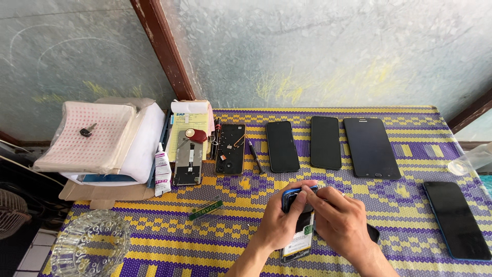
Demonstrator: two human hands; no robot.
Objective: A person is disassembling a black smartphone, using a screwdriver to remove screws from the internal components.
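Near the bottom middle of the table, the person's left hand (279,223) grips a blue phone (294,197) from the left side, with the fingers curled around its edge. The right hand (341,223) is pressed on the same phone from the right, and its fingertips (309,191) pinch the top rim. The phone sits between both hands, just above the purple and yellow woven cloth (400,241). Below the hands, a lower part with a white and green sticker (302,238) pokes out.

Just left of the hands lies a small green strip (206,209). Farther left, at the table's corner, stands a glass ashtray (91,245).

Along the back edge lie two black phones (282,146) (326,142) and a black tablet (371,147), side by side. Another dark phone (456,219) lies well apart on the right, near a clear plastic cup (469,161).

Left of the black phones lie an opened phone back (230,149), a grey phone frame (188,164) and a white tube (162,174). A key (87,130) rests on a white dotted pad (92,136) at the far left.
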